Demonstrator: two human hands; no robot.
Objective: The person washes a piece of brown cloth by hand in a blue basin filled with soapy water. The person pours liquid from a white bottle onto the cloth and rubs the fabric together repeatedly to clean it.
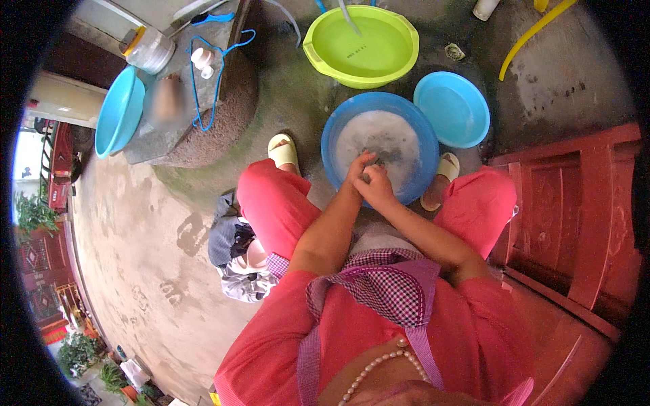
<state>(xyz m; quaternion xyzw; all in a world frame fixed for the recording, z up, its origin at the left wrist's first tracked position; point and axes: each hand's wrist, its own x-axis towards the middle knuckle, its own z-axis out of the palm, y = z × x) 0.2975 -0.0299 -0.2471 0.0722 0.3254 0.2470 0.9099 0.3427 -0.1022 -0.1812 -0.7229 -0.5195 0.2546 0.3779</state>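
A blue plastic basin (329, 139) holds cloudy, foamy water with dark patches in it. Over its near part my two hands meet, one against the other. My left hand (361, 166) has its fingers pointing forward over the water. Beside it, my right hand (378, 185) has curled fingers close to the left wrist and palm. Something small and dark shows near the fingertips; whether it is held cloth or part of the water is unclear.
A lime-green basin (313, 61) of water with a hose stands ahead; a light-blue basin (452, 109) is at its right. Clothes (226, 243) lie by my left leg. A stone slab (152, 139) carries a blue hanger (219, 83). Red wooden furniture (589, 213) stands right.
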